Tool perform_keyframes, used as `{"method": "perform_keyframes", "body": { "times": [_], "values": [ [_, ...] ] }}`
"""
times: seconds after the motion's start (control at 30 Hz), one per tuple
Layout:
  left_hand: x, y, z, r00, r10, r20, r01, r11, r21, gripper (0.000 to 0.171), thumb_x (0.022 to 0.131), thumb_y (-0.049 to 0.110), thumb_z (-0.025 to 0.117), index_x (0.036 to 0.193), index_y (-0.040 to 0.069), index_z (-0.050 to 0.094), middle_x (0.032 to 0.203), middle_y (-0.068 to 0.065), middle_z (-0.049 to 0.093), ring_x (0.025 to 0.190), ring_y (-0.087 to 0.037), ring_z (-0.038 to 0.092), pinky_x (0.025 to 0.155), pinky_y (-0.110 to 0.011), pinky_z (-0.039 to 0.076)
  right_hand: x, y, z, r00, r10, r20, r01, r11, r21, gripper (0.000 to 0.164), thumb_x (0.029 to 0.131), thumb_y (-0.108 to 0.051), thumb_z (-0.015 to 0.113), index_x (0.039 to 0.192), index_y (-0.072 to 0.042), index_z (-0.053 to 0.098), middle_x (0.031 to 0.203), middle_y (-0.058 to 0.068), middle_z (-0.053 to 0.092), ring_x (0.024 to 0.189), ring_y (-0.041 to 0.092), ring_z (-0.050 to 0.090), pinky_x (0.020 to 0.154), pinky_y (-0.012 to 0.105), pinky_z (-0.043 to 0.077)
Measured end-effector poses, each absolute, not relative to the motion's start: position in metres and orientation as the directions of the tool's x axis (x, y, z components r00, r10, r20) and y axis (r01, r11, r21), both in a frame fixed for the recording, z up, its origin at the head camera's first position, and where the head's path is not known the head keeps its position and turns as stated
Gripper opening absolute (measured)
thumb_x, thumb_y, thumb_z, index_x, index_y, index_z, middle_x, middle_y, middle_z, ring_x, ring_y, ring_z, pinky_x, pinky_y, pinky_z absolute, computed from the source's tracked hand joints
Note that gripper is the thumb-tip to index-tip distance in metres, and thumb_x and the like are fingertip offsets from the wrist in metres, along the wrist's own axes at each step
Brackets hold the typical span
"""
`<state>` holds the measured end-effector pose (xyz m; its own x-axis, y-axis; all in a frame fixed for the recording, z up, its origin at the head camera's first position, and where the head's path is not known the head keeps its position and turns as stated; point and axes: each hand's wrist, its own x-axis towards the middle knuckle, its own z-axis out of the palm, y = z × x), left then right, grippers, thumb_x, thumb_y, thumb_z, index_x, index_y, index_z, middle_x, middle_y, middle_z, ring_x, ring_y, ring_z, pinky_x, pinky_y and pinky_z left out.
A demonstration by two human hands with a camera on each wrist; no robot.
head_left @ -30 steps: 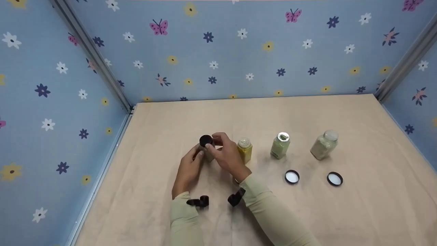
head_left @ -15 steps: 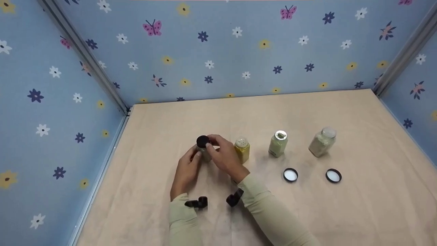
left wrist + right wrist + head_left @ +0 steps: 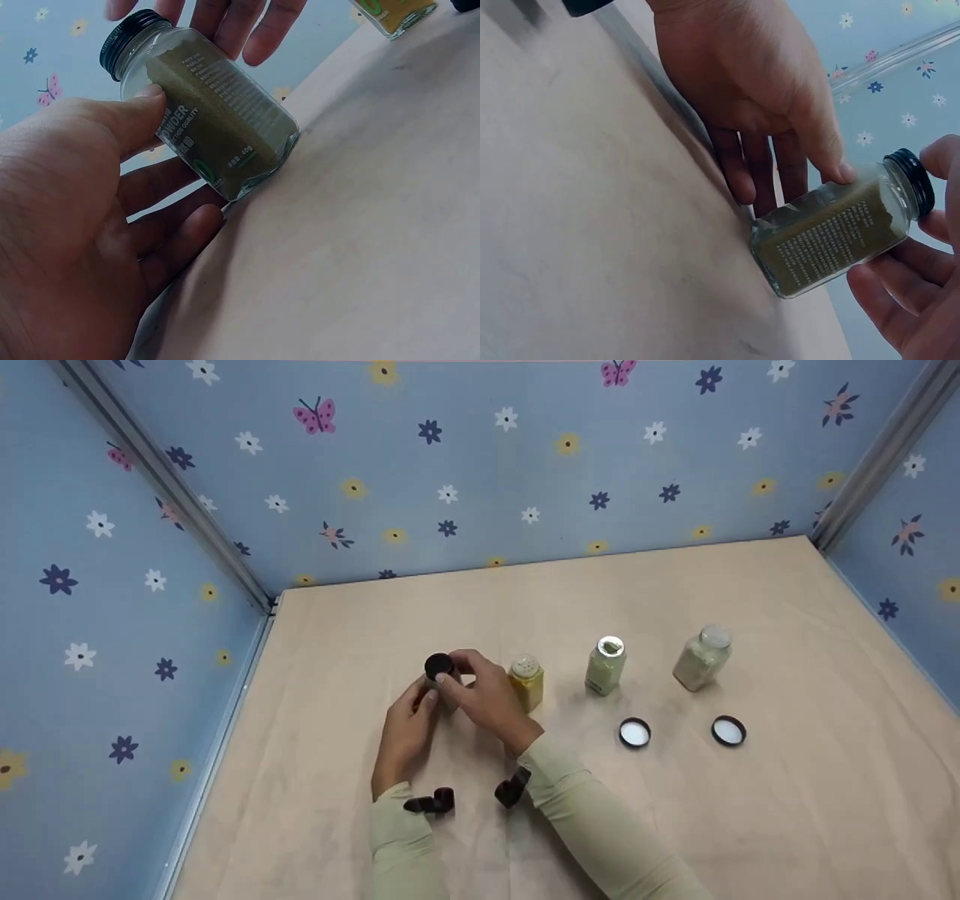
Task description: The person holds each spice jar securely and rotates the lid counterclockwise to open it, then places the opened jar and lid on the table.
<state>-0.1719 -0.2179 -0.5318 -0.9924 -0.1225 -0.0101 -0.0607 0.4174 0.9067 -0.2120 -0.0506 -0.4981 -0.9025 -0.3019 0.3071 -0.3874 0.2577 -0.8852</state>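
Upright on the table, a glass spice jar [image 3: 225, 112] of brownish-green powder is between both hands. My left hand [image 3: 405, 731] grips its body, thumb on one side and fingers around the other. At the top, my right hand [image 3: 487, 697] pinches the jar's black lid [image 3: 913, 184] between thumb and fingers. White print runs down the glass, and the lid sits on the neck. Right beside the right hand stands an uncapped yellow spice jar [image 3: 527, 684] with a perforated shaker top.
Farther right stand a green spice jar [image 3: 604, 669] with a silvery seal on its mouth and a larger pale-green jar [image 3: 701, 660]. Two black lids lie white side up in front of them, a nearer lid [image 3: 634, 733] and a farther-right lid [image 3: 728, 730]. Flowered panels [image 3: 480, 457] surround the table.
The head view has shifted slightly, so the jars and lids appear higher and farther left. Both hands keep their hold on the jar and its lid, with only slight finger movement.
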Motion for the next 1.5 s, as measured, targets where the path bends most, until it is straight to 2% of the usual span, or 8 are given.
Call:
{"method": "perform_keyframes", "body": {
  "times": [0.1, 0.23, 0.5, 0.7, 0.87, 1.17, 1.3, 1.5],
  "values": [
    [-0.171, -0.219, -0.532, -0.992, -0.126, -0.022, -0.074, 0.424, 0.902, 0.048, 0.106, 0.037, 0.049, 0.151, 0.021, 0.047, 0.148, 0.001, 0.051, 0.133, -0.018, 0.049, 0.110, -0.042, 0.039, -0.211, -0.053, -0.498, -0.900, -0.311, 0.306, -0.396, 0.289, -0.871, 0.045, 0.095, -0.041, 0.069, 0.131, -0.015, 0.062, 0.124, -0.003, 0.065, 0.114, 0.010, 0.059, 0.086, 0.031, 0.054],
    [-0.170, -0.219, -0.533, -0.991, -0.132, -0.026, -0.080, 0.425, 0.902, 0.047, 0.106, 0.036, 0.050, 0.151, 0.021, 0.048, 0.148, 0.001, 0.051, 0.133, -0.017, 0.049, 0.110, -0.041, 0.039, -0.210, -0.055, -0.496, -0.900, -0.307, 0.309, -0.407, 0.340, -0.848, 0.052, 0.093, -0.039, 0.072, 0.135, -0.010, 0.061, 0.127, 0.002, 0.064, 0.115, 0.013, 0.060, 0.090, 0.037, 0.054],
    [-0.173, -0.213, -0.535, -0.993, -0.119, -0.012, -0.061, 0.416, 0.907, 0.047, 0.106, 0.037, 0.051, 0.150, 0.022, 0.049, 0.147, 0.002, 0.052, 0.133, -0.015, 0.049, 0.110, -0.039, 0.040, -0.210, -0.051, -0.496, -0.911, -0.288, 0.297, -0.393, 0.383, -0.836, 0.056, 0.095, -0.033, 0.070, 0.142, -0.005, 0.056, 0.126, 0.008, 0.064, 0.112, 0.015, 0.061, 0.084, 0.025, 0.054],
    [-0.174, -0.216, -0.532, -0.993, -0.120, 0.013, -0.038, 0.406, 0.913, 0.045, 0.105, 0.034, 0.052, 0.149, 0.020, 0.051, 0.146, 0.000, 0.053, 0.134, -0.018, 0.049, 0.111, -0.041, 0.038, -0.212, -0.052, -0.495, -0.911, -0.264, 0.317, -0.392, 0.312, -0.865, 0.049, 0.094, -0.029, 0.072, 0.134, -0.004, 0.056, 0.119, 0.010, 0.068, 0.108, 0.016, 0.064, 0.079, 0.026, 0.055],
    [-0.174, -0.220, -0.528, -0.991, -0.132, -0.002, -0.057, 0.410, 0.911, 0.045, 0.106, 0.037, 0.051, 0.149, 0.023, 0.050, 0.146, 0.002, 0.052, 0.134, -0.016, 0.048, 0.111, -0.040, 0.037, -0.214, -0.054, -0.492, -0.893, -0.294, 0.341, -0.422, 0.279, -0.863, 0.039, 0.096, -0.028, 0.070, 0.127, -0.009, 0.056, 0.115, 0.007, 0.070, 0.107, 0.013, 0.064, 0.077, 0.026, 0.055],
    [-0.172, -0.223, -0.524, -0.987, -0.152, 0.060, -0.009, 0.414, 0.910, 0.045, 0.104, 0.025, 0.056, 0.149, 0.023, 0.050, 0.144, -0.001, 0.055, 0.131, -0.019, 0.052, 0.109, -0.042, 0.040, -0.213, -0.055, -0.490, -0.869, -0.334, 0.364, -0.468, 0.322, -0.823, 0.033, 0.100, -0.023, 0.063, 0.130, -0.011, 0.060, 0.117, 0.005, 0.071, 0.109, 0.012, 0.065, 0.077, 0.025, 0.055],
    [-0.173, -0.221, -0.525, -0.984, -0.153, 0.091, 0.022, 0.400, 0.916, 0.043, 0.103, 0.022, 0.058, 0.146, 0.020, 0.054, 0.141, -0.001, 0.058, 0.127, -0.017, 0.054, 0.107, -0.039, 0.042, -0.213, -0.055, -0.490, -0.878, -0.326, 0.350, -0.456, 0.347, -0.820, 0.036, 0.099, -0.026, 0.065, 0.132, -0.011, 0.061, 0.118, 0.004, 0.070, 0.108, 0.013, 0.065, 0.079, 0.028, 0.056],
    [-0.174, -0.217, -0.524, -0.987, -0.147, 0.071, 0.011, 0.375, 0.927, 0.044, 0.104, 0.023, 0.057, 0.147, 0.018, 0.053, 0.142, -0.001, 0.057, 0.130, -0.016, 0.052, 0.107, -0.037, 0.043, -0.213, -0.054, -0.490, -0.903, -0.304, 0.304, -0.408, 0.383, -0.828, 0.048, 0.096, -0.038, 0.069, 0.134, -0.010, 0.059, 0.124, 0.002, 0.067, 0.112, 0.013, 0.063, 0.092, 0.040, 0.053]
  ]
}}
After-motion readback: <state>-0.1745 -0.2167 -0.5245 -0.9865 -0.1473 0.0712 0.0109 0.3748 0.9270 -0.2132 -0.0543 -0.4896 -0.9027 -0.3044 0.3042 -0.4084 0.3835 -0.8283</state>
